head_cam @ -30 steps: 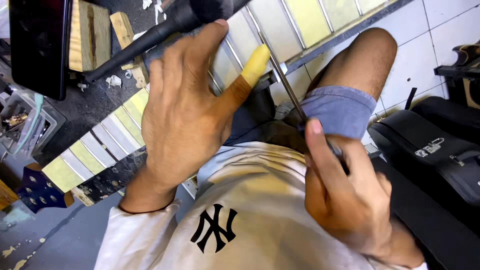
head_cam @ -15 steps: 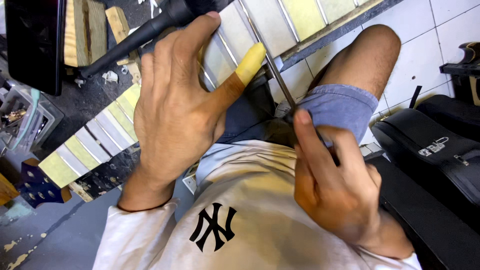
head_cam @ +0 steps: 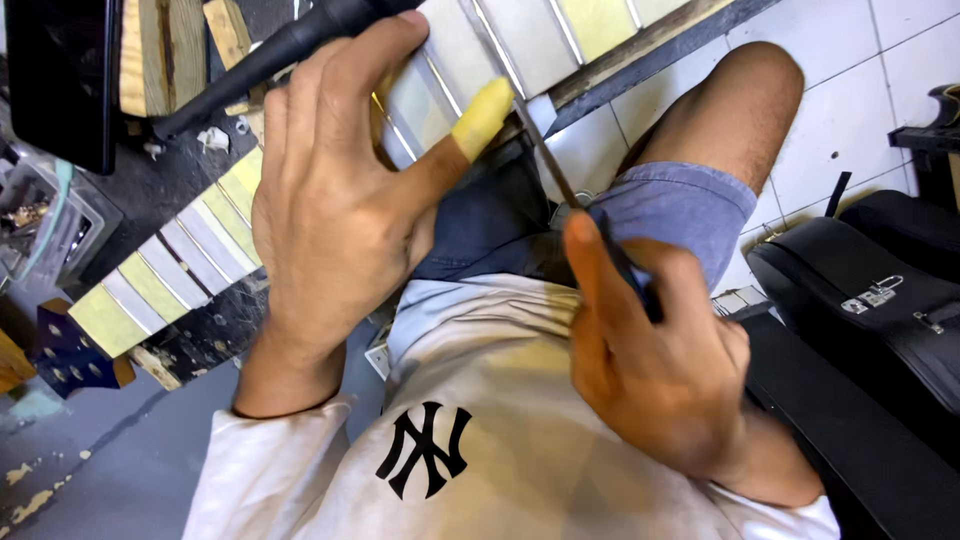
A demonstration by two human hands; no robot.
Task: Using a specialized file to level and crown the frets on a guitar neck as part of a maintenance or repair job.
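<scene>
The left hand [head_cam: 330,200] presses flat on the taped fretboard [head_cam: 180,265], running lower left to upper right. The right hand [head_cam: 650,360], lower right, grips a file [head_cam: 545,150] whose tip points up-left at the fretboard edge beside the left thumb.

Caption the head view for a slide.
Left hand steadies a taped guitar neck; right hand holds a thin dark-handled metal tool.

A long guitar neck [head_cam: 200,255] with masked frets, taped in pale yellow and white bands, lies flat under my left fingers [head_cam: 330,110]. A thin dark metal file [head_cam: 545,150] slants up from my right fingers [head_cam: 590,260] to its edge.
</scene>
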